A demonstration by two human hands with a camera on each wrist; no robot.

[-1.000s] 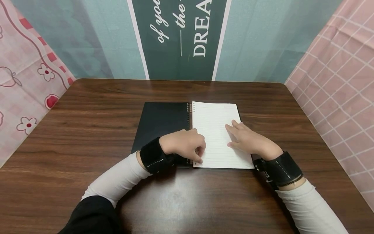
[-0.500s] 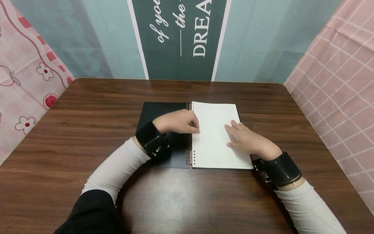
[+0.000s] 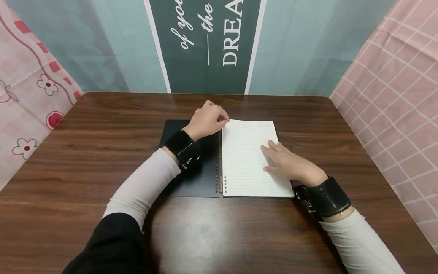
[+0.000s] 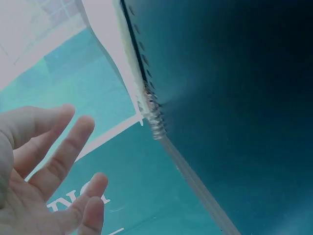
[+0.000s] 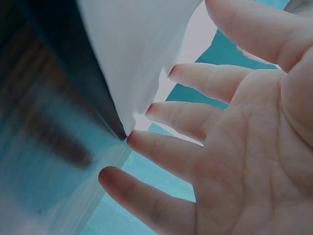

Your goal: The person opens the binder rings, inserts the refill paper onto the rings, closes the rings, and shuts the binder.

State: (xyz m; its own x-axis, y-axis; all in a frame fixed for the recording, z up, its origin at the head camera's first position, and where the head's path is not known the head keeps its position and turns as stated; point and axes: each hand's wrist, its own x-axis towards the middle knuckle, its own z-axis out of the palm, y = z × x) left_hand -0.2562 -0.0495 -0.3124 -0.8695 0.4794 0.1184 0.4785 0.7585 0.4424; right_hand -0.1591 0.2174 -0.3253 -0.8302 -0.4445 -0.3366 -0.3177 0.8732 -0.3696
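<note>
An open loose-leaf notebook lies on the table, its black cover [image 3: 191, 186] folded out to the left and its white lined page [image 3: 243, 163] on the right. My left hand [image 3: 207, 120] is at the top end of the binding, thumb and forefinger close together by the page's upper left corner. In the left wrist view that hand has loosely bent fingers with nothing between them, beside the ring binding [image 4: 155, 117]. My right hand [image 3: 289, 163] rests on the right part of the page with fingers spread. In the right wrist view its fingertips touch the page edge [image 5: 129, 105].
The dark wood-grain table [image 3: 102, 152] runs to a blue-green cloth [image 3: 291, 45] with printed lettering behind it. A pink patterned cloth [image 3: 30, 95] hangs at the left, and a pink checked one [image 3: 393, 114] at the right.
My left hand has moved up along the binding from the bottom of the page to its top. My right hand has stayed on the page. The view has shifted slightly.
</note>
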